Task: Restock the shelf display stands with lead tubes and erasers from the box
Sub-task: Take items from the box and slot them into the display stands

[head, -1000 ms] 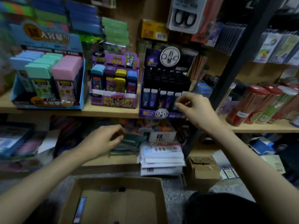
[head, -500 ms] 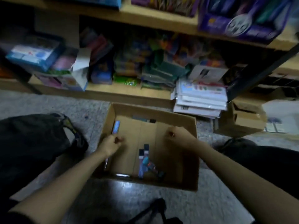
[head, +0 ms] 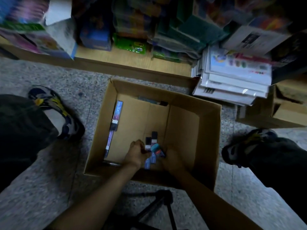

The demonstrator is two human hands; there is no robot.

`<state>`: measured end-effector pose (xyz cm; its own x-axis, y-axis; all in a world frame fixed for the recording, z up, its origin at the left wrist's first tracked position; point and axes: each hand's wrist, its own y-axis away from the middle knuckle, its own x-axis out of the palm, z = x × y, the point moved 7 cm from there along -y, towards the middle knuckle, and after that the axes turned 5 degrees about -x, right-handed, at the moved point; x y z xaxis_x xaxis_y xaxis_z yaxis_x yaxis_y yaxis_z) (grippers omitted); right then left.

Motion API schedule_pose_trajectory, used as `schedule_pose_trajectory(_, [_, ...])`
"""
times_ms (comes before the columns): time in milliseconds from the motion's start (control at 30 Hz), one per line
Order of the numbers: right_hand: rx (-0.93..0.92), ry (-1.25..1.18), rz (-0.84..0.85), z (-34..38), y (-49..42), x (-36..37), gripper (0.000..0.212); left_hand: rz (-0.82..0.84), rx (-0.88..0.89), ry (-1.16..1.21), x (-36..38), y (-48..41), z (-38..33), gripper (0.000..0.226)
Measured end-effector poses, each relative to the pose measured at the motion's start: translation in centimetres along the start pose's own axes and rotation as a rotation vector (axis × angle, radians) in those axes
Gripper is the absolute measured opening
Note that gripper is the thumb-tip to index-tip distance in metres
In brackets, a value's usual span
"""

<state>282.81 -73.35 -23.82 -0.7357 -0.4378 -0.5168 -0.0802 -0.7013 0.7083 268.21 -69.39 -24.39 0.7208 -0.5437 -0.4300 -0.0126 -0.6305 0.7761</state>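
Observation:
I am looking down into an open cardboard box on the floor. A small pile lies near its front wall: dark lead tubes with white labels, a teal eraser and bluish tubes. My left hand is curled against the pile's left side, fingers on the lead tubes. On the pile's right side, my right hand touches it with its fingertips hidden. Long blue packs lean along the box's left wall. The shelf display stands are out of view.
The low wooden shelf behind the box holds packaged goods. A stack of white packs and a second carton stand to the right. My shoes flank the box on the speckled floor. Black tripod legs lie below.
My view dropped from the shelf displays to the floor box. Both hands moved down off the shelf into the box and came together at the small pile.

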Motion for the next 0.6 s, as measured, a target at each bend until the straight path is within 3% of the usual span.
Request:
schedule_pose_trajectory(133, [0.109, -0.163, -0.225, -2.1, -0.2, -3.8, 0.038, -0.133, -0.045, -0.198, 1.2, 0.3, -0.5, 0.055])
schedule_pose_trajectory(233, [0.063, -0.245, -0.314, -3.0, 0.0, -6.0, 0.032, -0.253, -0.098, -0.281, 1.9, 0.9, -1.4, 0.069])
schedule_pose_trajectory(400, [0.055, -0.319, -0.336, -3.9, 0.5, -6.4, 0.029, -0.294, -0.208, -0.255, 3.0, 1.5, -1.9, 0.062])
schedule_pose_trajectory(600, [0.097, -0.326, -0.318, -3.9, 0.1, -5.7, 0.034, -0.252, -0.071, -0.117, 3.5, 1.4, -2.2, 0.039])
